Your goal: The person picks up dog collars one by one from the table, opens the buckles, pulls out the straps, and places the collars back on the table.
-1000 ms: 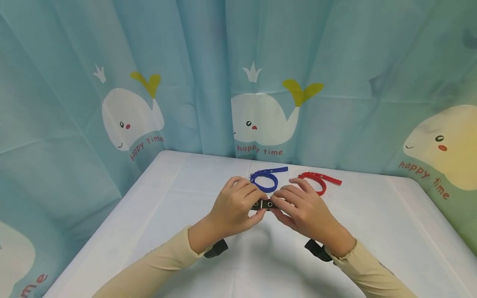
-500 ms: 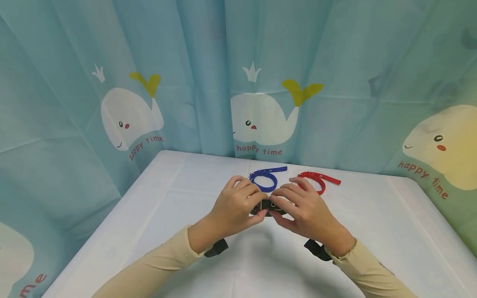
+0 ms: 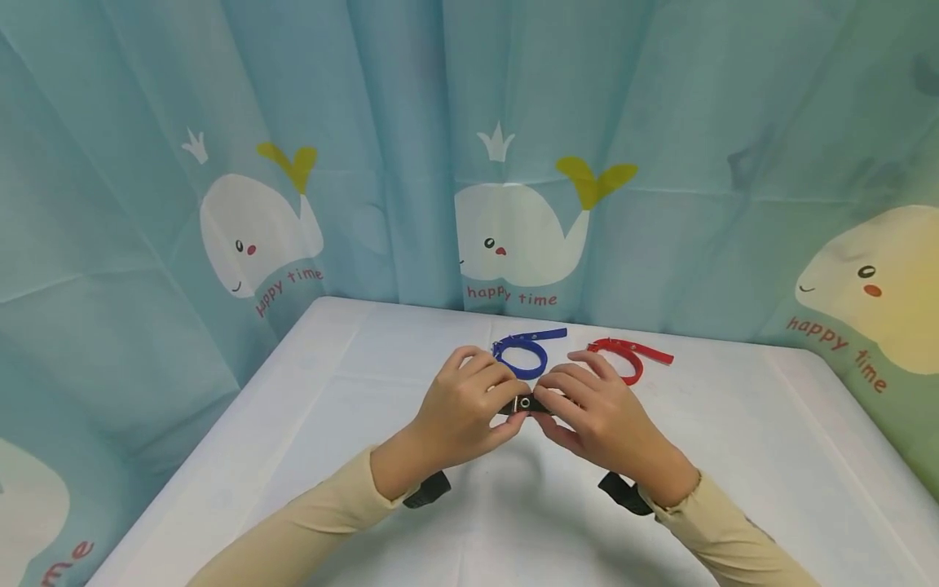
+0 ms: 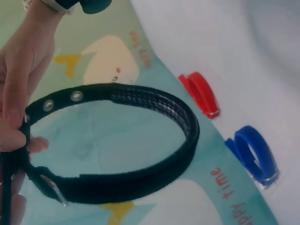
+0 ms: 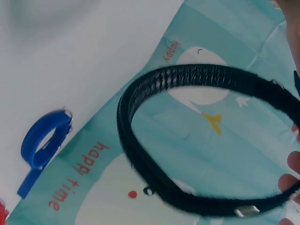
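Note:
In the head view a black collar (image 3: 525,403) with metal eyelets is held above the table between both hands. My left hand (image 3: 465,408) pinches it close to its metal buckle, thumb below and fingers above. From the other side my right hand (image 3: 597,416) pinches the strap, its fingertips almost meeting the left ones. One eyelet shows in the narrow gap beside the buckle. The wrist views show the collar (image 4: 140,187) bent into a wide loop with a textured inner lining, extending away from the fingers (image 4: 14,101). The fingers hide part of the buckle and strap end.
A blue collar (image 3: 524,372) and a red collar (image 3: 637,369) lie looped on the white table (image 3: 381,391) just beyond the hands. Behind the table hangs a blue curtain (image 3: 411,204) printed with whales.
The strap bulged and tipped at the buckle half a second ago; now it lies flatter, with the eyelet closer to the buckle than one second ago. Both hands stay nearly in place.

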Action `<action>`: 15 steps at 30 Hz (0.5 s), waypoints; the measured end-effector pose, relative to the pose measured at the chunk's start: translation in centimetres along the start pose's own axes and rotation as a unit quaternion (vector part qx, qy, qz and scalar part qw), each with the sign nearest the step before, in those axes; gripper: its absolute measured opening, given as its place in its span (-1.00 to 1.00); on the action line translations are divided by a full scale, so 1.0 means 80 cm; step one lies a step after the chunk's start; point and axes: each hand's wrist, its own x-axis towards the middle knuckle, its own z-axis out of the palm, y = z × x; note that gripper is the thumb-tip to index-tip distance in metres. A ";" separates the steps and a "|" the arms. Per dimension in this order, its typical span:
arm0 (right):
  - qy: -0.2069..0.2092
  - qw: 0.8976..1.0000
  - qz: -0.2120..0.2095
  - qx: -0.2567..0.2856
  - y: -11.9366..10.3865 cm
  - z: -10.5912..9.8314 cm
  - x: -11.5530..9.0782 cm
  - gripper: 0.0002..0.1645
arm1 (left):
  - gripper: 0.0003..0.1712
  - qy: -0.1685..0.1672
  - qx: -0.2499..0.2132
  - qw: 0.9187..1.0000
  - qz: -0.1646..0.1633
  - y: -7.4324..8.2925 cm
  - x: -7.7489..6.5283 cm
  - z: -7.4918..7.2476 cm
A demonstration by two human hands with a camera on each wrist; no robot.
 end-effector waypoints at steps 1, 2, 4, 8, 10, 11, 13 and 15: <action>0.002 1.000 0.000 -0.004 0.001 0.000 0.000 -0.56 | -0.80 0.002 0.001 1.000 0.000 0.000 0.000 0.000; 0.003 1.000 0.002 -0.006 0.001 -0.001 0.000 -0.54 | -0.80 0.002 0.002 1.000 -0.001 -0.001 0.000 0.000; 0.010 1.000 0.003 -0.007 0.002 0.000 -0.001 -0.53 | -0.79 0.003 0.001 1.000 -0.002 -0.001 0.000 0.000; 0.006 1.000 0.002 0.006 0.002 0.001 0.000 -0.57 | -0.79 0.001 0.000 1.000 0.001 0.000 0.001 0.000; 0.001 1.000 0.000 0.005 0.002 0.001 -0.001 -0.57 | -0.79 0.000 0.003 1.000 0.001 0.000 0.001 0.000; -0.002 1.000 0.000 0.004 0.002 0.001 -0.002 -0.57 | -0.79 -0.001 0.004 1.000 -0.001 0.000 0.001 0.000; -0.008 1.000 0.001 0.001 0.003 0.001 -0.003 -0.56 | -0.78 -0.003 0.004 1.000 -0.003 -0.001 0.000 0.000; -0.012 1.000 0.004 0.001 0.004 0.001 -0.004 -0.56 | -0.78 -0.005 0.004 1.000 -0.007 -0.001 -0.001 -0.001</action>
